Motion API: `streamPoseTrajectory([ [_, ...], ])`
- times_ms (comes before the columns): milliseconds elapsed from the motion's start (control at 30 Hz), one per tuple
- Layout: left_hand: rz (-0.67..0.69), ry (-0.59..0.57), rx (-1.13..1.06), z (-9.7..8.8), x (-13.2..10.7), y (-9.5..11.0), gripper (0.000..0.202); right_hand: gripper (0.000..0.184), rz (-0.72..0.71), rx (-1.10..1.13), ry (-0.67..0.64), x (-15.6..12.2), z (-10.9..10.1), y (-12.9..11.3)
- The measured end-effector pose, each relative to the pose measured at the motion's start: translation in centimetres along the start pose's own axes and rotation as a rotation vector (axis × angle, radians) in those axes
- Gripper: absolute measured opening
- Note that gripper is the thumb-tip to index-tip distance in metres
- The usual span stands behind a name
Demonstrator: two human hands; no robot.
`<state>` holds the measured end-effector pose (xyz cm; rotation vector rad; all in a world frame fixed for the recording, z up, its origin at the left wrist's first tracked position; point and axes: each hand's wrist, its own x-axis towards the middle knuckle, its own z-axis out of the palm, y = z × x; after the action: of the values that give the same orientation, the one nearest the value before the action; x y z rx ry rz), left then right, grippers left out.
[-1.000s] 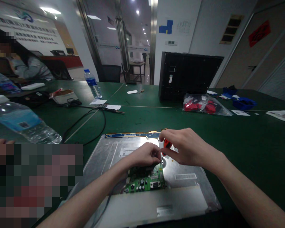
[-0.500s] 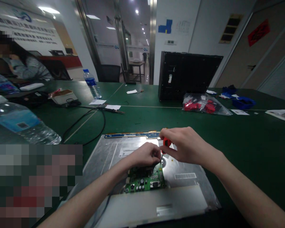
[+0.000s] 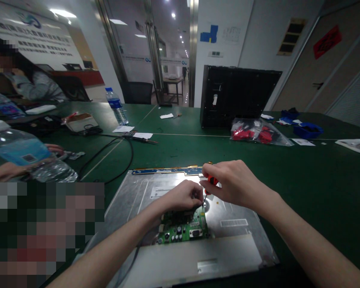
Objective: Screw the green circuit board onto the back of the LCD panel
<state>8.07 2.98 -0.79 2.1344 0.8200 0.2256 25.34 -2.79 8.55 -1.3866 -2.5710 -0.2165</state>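
My right hand (image 3: 237,182) grips a red and black screwdriver (image 3: 211,180) by its handle. The thin shaft slants down to the far right corner of a green circuit board (image 3: 183,230). My left hand (image 3: 184,195) has its fingers curled together at that corner, close to the screwdriver's tip; what they pinch, if anything, is hidden. Beneath both hands lies the metal back of a flat display panel (image 3: 240,208). Along the panel's far edge runs a blue circuit strip (image 3: 165,171).
A large water bottle (image 3: 27,154) lies at the left, with another person's hand (image 3: 9,171) behind it. A black cable (image 3: 132,156) curves beside the panel. Farther back are an upright bottle (image 3: 116,106), a black monitor-like case (image 3: 238,98) and a plastic bag of red parts (image 3: 258,132).
The screwdriver handle has turned slightly in my right hand. My left hand stays in place. Another person's hand and arm have come into view behind the large bottle.
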Motion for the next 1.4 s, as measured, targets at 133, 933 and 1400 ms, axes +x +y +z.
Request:
streamPoseTrajectory([
  [133, 0.001, -0.003, -0.007, 0.0, 0.0, -0.1, 0.008, 0.017, -0.026, 0.098, 0.0, -0.3, -0.4, 0.0],
  [933, 0.054, -0.052, -0.053, -0.6, 0.1, -0.6, 0.012, 0.023, 0.087, -0.042, -0.045, -0.5, -0.5, -0.6],
  [1400, 0.068, -0.034, -0.013, -0.6, 0.1, -0.4, 0.013, 0.023, 0.065, -0.06, -0.034, -0.7, -0.7, -0.5],
])
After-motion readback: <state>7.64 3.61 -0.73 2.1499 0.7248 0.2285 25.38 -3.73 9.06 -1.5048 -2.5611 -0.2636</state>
